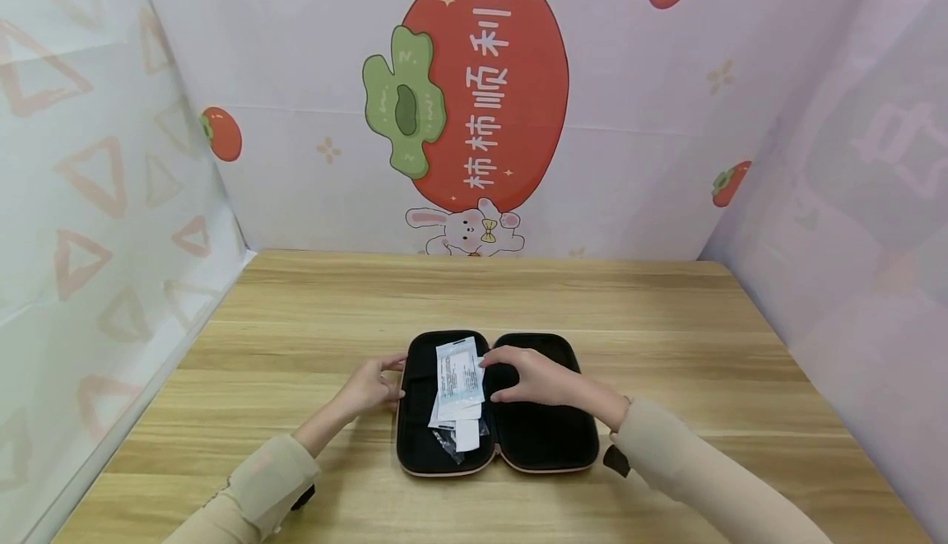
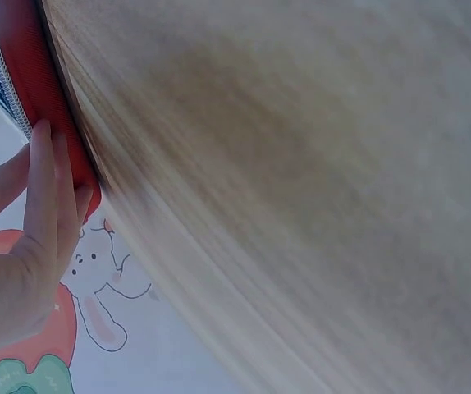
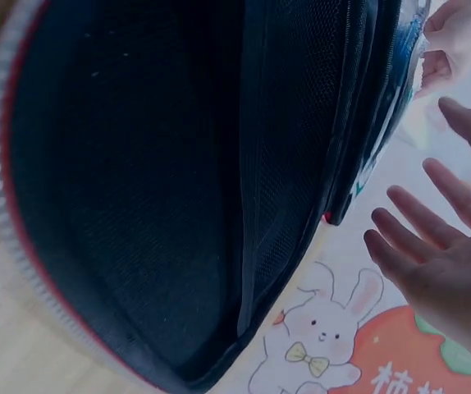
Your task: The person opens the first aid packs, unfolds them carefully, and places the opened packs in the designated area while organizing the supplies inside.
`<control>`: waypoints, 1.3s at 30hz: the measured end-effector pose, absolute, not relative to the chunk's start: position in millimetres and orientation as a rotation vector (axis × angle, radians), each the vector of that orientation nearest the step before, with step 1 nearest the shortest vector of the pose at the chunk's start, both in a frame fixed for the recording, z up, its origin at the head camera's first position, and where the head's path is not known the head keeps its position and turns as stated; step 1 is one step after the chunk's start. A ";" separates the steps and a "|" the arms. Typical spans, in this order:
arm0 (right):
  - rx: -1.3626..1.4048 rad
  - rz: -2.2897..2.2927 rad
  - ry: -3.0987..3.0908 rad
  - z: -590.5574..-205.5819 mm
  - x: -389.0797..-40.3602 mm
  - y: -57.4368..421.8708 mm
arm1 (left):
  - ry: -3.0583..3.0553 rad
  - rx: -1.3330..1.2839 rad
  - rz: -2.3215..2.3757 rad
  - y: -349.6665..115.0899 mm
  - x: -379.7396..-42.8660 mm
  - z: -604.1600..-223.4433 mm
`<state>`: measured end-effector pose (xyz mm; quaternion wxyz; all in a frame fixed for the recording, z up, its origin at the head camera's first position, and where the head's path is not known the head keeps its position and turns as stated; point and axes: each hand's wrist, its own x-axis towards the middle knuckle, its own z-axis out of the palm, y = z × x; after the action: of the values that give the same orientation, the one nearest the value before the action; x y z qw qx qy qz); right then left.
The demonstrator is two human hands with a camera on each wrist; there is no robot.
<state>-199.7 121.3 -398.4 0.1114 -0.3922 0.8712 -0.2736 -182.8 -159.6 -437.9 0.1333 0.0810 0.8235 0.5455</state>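
Note:
A zippered case lies unfolded on the table, black inside and red outside. In its left half is a pile of white and pale-blue printed packets. A small white piece and a crinkled clear plastic bag lie below them. My left hand touches the left side of the case; in the left wrist view its extended fingers rest against the red wall. Above the middle of the case is my right hand, beside the packets. The right wrist view shows its fingers spread, holding nothing.
The case stands on a wood-grain table. Behind it hangs a white cloth backdrop printed with persimmons and a rabbit. Cloth walls also rise at the left and right.

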 end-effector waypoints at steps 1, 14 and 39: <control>-1.157 -0.801 2.548 -399.4 -200.5 119.6 | 2.383 0.238 1.583 -159.8 -182.9 -438.1; -1.190 -0.650 2.472 -408.6 -210.6 99.0 | 2.368 0.243 1.594 -160.7 -183.4 -439.3; -1.264 -0.590 2.596 -415.5 -207.7 90.2 | 2.372 0.249 1.586 -161.0 -182.4 -437.9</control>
<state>-207.7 90.2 -415.5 0.0969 -0.4269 0.8767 -0.1992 -182.4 -161.0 -437.9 0.1381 0.0860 0.8202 0.5484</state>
